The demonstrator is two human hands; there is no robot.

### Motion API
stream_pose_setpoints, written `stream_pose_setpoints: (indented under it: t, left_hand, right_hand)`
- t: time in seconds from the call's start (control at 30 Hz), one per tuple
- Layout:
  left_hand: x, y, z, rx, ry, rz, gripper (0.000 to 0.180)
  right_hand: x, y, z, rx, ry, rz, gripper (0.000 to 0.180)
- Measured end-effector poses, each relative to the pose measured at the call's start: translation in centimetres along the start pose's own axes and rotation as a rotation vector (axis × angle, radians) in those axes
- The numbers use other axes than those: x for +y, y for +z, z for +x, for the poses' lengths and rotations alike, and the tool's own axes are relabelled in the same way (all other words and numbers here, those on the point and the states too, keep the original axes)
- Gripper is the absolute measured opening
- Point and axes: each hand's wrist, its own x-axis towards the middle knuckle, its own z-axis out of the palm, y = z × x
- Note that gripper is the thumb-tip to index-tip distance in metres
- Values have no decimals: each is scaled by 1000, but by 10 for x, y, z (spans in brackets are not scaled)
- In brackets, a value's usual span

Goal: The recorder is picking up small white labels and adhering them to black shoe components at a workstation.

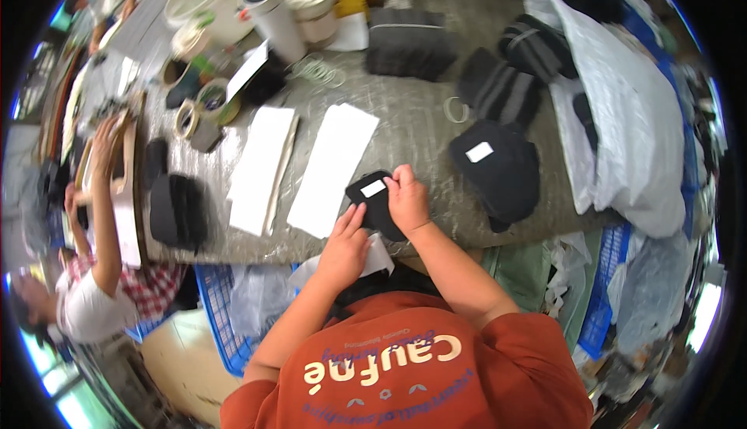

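Together both hands (408, 199) hold black fabric piece (373, 199), long axis slanting down-right.

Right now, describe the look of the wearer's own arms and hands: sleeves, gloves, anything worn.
Both hands are bare, with no gloves: the left hand and the right hand. No rings, watch or bracelets are visible. The forearms are uncovered too. Short sleeves of a rust-orange T-shirt end near the elbows; the shirt carries cream and purple lettering across the chest.
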Motion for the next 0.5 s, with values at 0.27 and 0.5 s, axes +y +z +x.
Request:
stream_pose_setpoints:
  t: [0.27, 0.5]
  left_hand:
    - [-9, -15, 19, -140, 76, 0, 10]
    - [44, -26, 79, -132, -154, -613, 16]
  right_hand:
    - [-41, -152, 41, 335, -114, -490, 24]
    - [-73, -142, -38, -193, 61, 53, 33]
